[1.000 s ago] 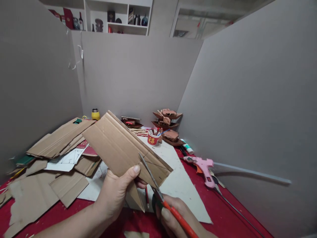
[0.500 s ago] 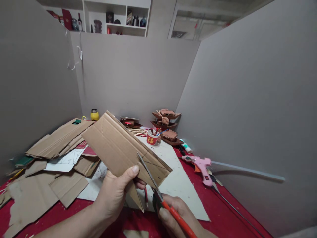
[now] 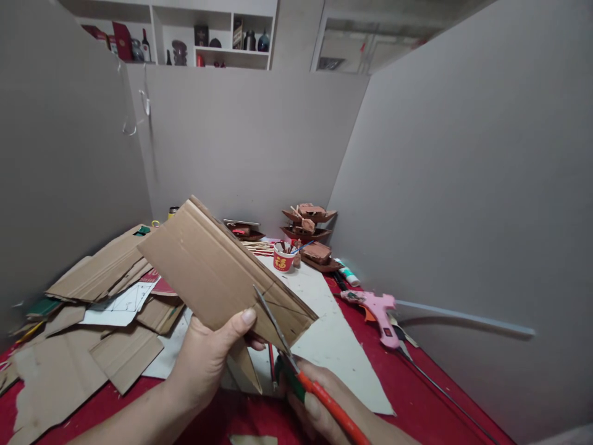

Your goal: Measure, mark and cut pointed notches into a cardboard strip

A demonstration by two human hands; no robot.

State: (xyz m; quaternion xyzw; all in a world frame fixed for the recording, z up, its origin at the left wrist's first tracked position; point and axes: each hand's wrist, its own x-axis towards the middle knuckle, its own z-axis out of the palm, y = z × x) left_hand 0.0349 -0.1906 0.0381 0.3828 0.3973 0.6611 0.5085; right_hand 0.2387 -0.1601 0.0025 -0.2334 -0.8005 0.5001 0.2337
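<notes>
A folded piece of brown cardboard (image 3: 199, 266) slants across the middle of the view, held up over the table. My left hand (image 3: 208, 355) grips its lower edge, thumb on the near face and fingers behind. My right hand (image 3: 319, 402) is closed around the handles of scissors (image 3: 275, 324) with an orange-red grip and a green part. One blade lies over the cardboard's face near the drawn pencil lines at its right end; the other blade is hidden behind it. A pointed cardboard flap (image 3: 248, 368) hangs below my left thumb.
Cardboard scraps (image 3: 65, 377) pile up at left beside a drawn paper sheet (image 3: 120, 303). A pink glue gun (image 3: 382, 315) lies at right, its cord trailing forward. Farther back stand a red-and-white cup (image 3: 283, 256) and brown model boats (image 3: 309, 222). A white board (image 3: 343, 358) covers the red cloth.
The cardboard and both hands have shifted slightly left in view, with the cardboard's upper end a little higher. The scissors keep nearly the same place on the cardboard.
</notes>
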